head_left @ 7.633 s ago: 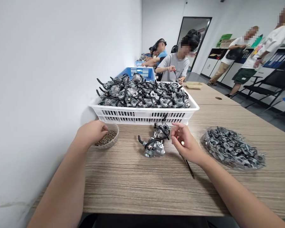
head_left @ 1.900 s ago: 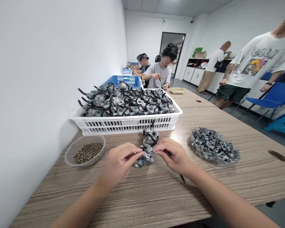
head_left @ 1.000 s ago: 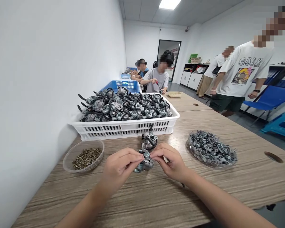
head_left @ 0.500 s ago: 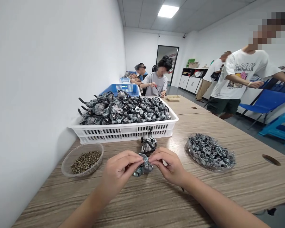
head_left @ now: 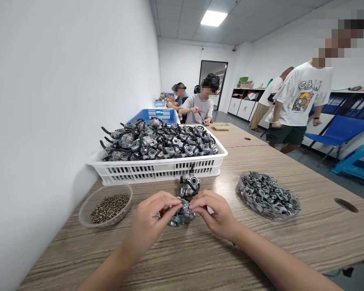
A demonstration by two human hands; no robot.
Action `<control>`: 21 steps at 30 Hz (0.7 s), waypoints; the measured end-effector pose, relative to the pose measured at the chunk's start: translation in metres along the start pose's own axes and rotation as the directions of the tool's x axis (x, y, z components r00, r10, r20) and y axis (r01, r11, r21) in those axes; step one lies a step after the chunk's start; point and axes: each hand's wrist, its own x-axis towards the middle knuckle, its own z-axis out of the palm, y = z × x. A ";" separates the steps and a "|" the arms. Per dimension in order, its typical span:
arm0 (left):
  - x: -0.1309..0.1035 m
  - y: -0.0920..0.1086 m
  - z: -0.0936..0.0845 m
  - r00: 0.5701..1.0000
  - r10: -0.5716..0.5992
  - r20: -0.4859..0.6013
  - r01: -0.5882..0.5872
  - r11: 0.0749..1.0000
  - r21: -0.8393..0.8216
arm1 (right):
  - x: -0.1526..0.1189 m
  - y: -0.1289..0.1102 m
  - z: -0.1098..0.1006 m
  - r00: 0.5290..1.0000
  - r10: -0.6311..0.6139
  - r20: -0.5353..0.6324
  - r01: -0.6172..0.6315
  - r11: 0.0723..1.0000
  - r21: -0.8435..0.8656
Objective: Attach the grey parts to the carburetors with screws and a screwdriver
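Observation:
A metal carburetor (head_left: 176,220) lies on the wooden table between my hands. A small metal piece (head_left: 185,204) sits at its top. My left hand (head_left: 154,216) pinches the left side of this piece with thumb and forefinger. From the right, my right hand (head_left: 214,212) has its thumb and fingertips pressed together at the piece's other side. Just behind stands a second carburetor (head_left: 189,186) with a black hose, touched by neither hand. The fingertips partly cover the near carburetor and whatever small part lies between them.
Many carburetors fill a white basket (head_left: 157,176), with a blue crate (head_left: 166,115) behind it. A tub of brass screws (head_left: 109,208) is at left, a tray of metal parts (head_left: 268,196) at right. Several people are beyond the table (head_left: 291,242).
My hands have barely moved and stay at the carburetor. At the right, the standing person in a white shirt has lowered both arms from the blue chair.

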 end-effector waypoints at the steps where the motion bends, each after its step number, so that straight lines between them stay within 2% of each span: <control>1: 0.000 0.000 0.000 1.000 -0.007 0.003 0.007 1.000 0.000 | 0.000 0.000 0.000 1.000 0.000 -0.004 -0.001 1.000 -0.001; 4: -0.001 -0.002 0.002 0.998 -0.067 0.006 0.067 0.998 -0.010 | 0.000 0.000 0.000 1.000 0.008 -0.016 -0.008 1.000 -0.011; 6: -0.003 -0.005 0.004 0.988 -0.154 0.018 0.155 0.987 -0.051 | 0.000 0.000 0.001 1.000 0.008 -0.021 -0.009 1.000 -0.022; 10: -0.003 -0.010 0.007 0.919 -0.386 0.084 0.395 0.886 -0.243 | 0.000 0.001 0.000 1.000 -0.025 -0.017 0.025 0.999 -0.040; 12: -0.002 -0.009 0.008 0.884 -0.454 0.114 0.465 0.820 -0.333 | 0.000 0.001 -0.002 0.999 -0.043 -0.015 0.042 0.998 -0.053; 17: 0.001 0.001 0.009 0.835 -0.530 0.146 0.538 0.736 -0.410 | -0.001 0.002 -0.005 0.997 -0.083 0.001 0.082 0.994 -0.078; 21: 0.000 0.006 0.009 0.838 -0.527 0.141 0.538 0.757 -0.370 | -0.001 0.002 -0.006 0.992 -0.123 0.012 0.123 0.990 -0.070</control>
